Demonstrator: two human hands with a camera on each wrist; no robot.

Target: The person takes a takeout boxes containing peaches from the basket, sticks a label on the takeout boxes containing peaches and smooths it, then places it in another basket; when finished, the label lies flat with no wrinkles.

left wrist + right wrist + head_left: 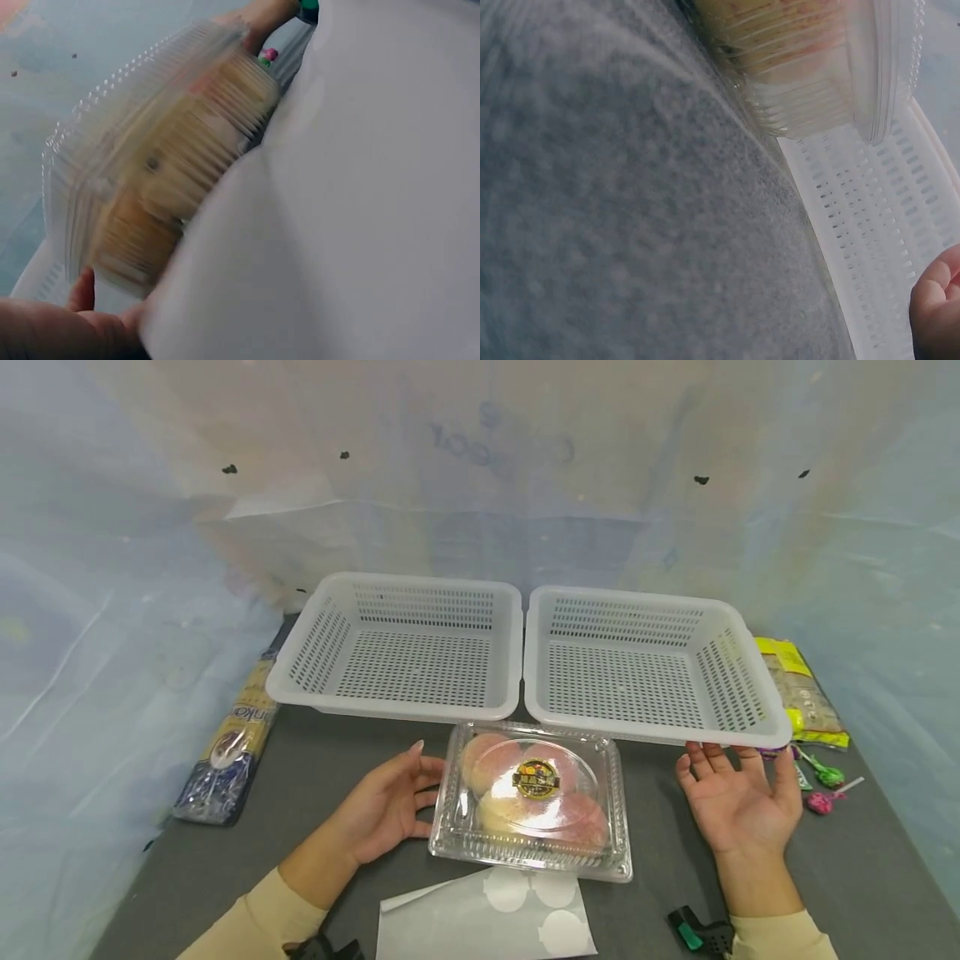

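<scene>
Both hands open, left hand [386, 806] touching clamshell [532, 797]

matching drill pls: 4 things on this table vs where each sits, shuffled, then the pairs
Things:
1. clamshell
2. noodle pack
3. lollipops
4. paper sheet

Places:
A. far left of the table
B. right of the right hand
C. between the hands, in front of the baskets
D. near edge, in front of the clamshell

Pairs: 1-C, 2-A, 3-B, 4-D
</scene>
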